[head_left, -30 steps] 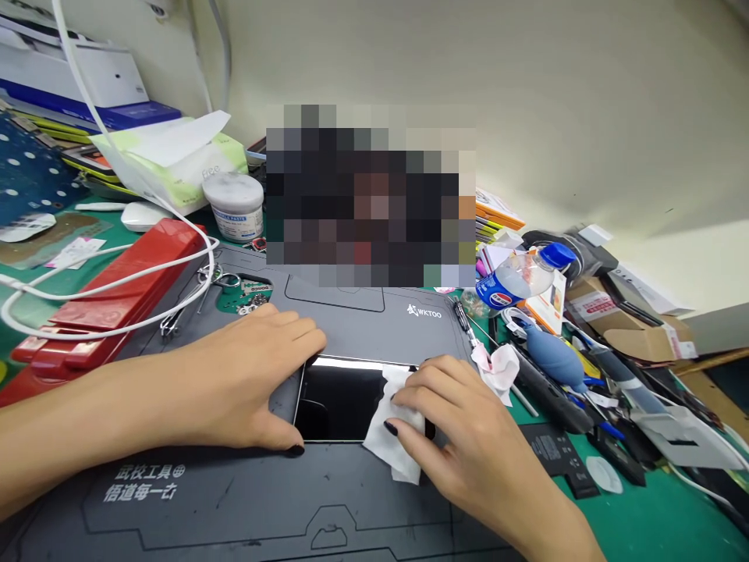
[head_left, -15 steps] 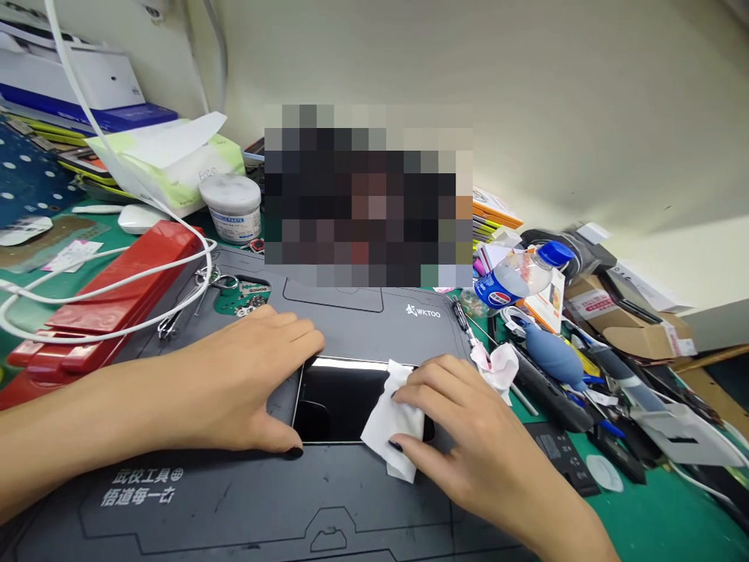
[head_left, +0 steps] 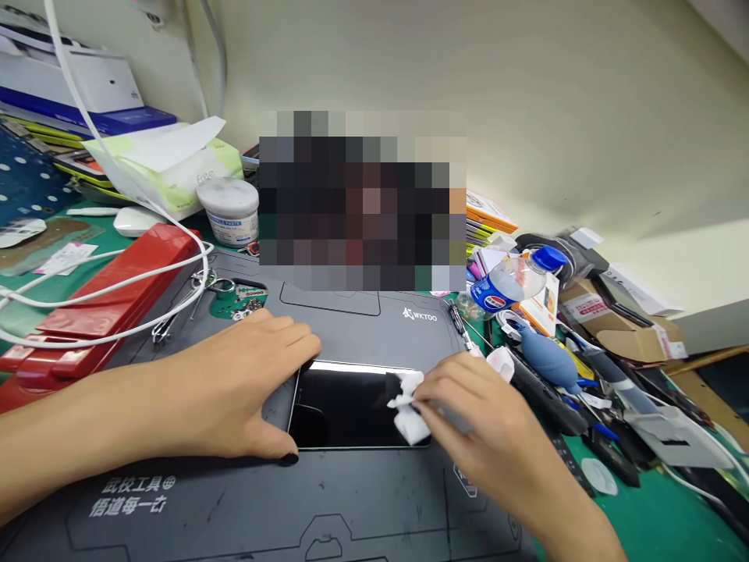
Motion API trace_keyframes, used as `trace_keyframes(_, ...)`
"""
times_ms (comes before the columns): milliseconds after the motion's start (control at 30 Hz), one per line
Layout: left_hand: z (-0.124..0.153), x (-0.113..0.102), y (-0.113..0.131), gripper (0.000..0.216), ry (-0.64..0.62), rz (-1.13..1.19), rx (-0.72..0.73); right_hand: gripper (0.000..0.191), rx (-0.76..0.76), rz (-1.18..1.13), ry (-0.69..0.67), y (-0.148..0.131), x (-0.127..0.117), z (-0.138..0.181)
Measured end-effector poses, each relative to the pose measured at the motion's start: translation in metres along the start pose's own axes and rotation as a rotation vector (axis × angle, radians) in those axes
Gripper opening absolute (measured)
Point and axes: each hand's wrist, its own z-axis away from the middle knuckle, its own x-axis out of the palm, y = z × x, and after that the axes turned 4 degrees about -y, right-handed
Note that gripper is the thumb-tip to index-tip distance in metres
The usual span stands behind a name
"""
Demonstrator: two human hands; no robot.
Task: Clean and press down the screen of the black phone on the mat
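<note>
A black phone [head_left: 345, 406] lies screen-up on a grey work mat [head_left: 351, 328]. My left hand [head_left: 234, 386] lies flat over the phone's left end, fingers stretched out, thumb against its near corner. My right hand [head_left: 473, 421] is at the phone's right end, fingers pinched on a crumpled white wipe [head_left: 406, 406] that rests on the screen.
A red case [head_left: 117, 285] with white cables over it sits left. A white jar [head_left: 229, 211] and a tissue pack [head_left: 169, 164] stand behind. A plastic bottle [head_left: 515, 277], blue air blower [head_left: 547, 355], tools and boxes crowd the right side.
My right hand has gathered the wipe from a flat sheet into a small crumpled wad and shifted it toward the phone's right end. My left hand has stayed put.
</note>
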Motion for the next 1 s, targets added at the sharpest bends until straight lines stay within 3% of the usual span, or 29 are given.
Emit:
trace_keyframes(100, 0.0, -0.001, 0.001, 0.06, -0.017, 0.013, -0.03, 0.021, 0.089, 0.157, 0.357, 0.003, -0.01, -0.001)
trace_keyframes(167, -0.001, -0.009, 0.005, 0.054, -0.094, 0.037, -0.085, 0.021, 0.155, 0.227, 0.431, 0.007, -0.014, 0.001)
trace_keyframes(333, -0.005, -0.026, 0.017, 0.051, -0.259, 0.071, -0.174, 0.016, 0.256, 0.215, 0.083, 0.025, -0.011, 0.008)
trace_keyframes(667, -0.008, -0.028, 0.02, 0.051, -0.275, 0.03, -0.189, 0.019, 0.263, 0.12, -0.153, 0.039, -0.011, 0.013)
trace_keyframes(800, -0.006, -0.027, 0.019, 0.051, -0.224, 0.049, -0.169, 0.023, 0.29, 0.129, -0.15, 0.041, -0.011, 0.011)
trace_keyframes(1000, -0.005, -0.025, 0.017, 0.053, -0.158, 0.055, -0.119, 0.019, 0.203, 0.124, 0.051, 0.039, -0.018, 0.009)
